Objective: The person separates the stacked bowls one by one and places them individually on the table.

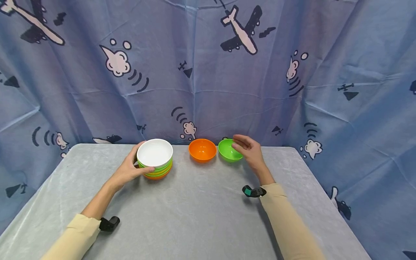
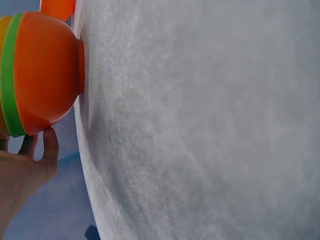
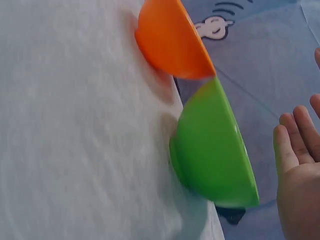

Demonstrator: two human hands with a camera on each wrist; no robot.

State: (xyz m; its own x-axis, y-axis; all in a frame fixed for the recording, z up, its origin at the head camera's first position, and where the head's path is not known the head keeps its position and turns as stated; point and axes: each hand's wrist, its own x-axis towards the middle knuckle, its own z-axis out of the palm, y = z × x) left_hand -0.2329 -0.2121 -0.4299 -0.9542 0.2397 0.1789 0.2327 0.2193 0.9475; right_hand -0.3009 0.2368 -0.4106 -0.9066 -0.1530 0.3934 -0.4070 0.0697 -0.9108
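On the left of the table stands a stack of nested bowls (image 1: 161, 172), a white bowl (image 1: 154, 153) on top, green and yellow rims beneath, and an orange bowl (image 2: 47, 70) at the bottom. My left hand (image 1: 126, 171) grips the stack from its left side, thumb in front, the other fingers partly hidden behind. A single green bowl (image 1: 226, 153) sits upright near the back edge. Beside its right rim hovers my right hand (image 1: 251, 151), fingers extended and holding nothing; the right wrist view shows a gap between hand (image 3: 302, 185) and bowl.
Between the stack and the green bowl, another orange bowl (image 1: 202, 156) stands upright. A grey-white cloth covers the table (image 1: 195, 216). Behind its back edge hangs a blue curtain (image 1: 208, 72) printed with planes and clouds.
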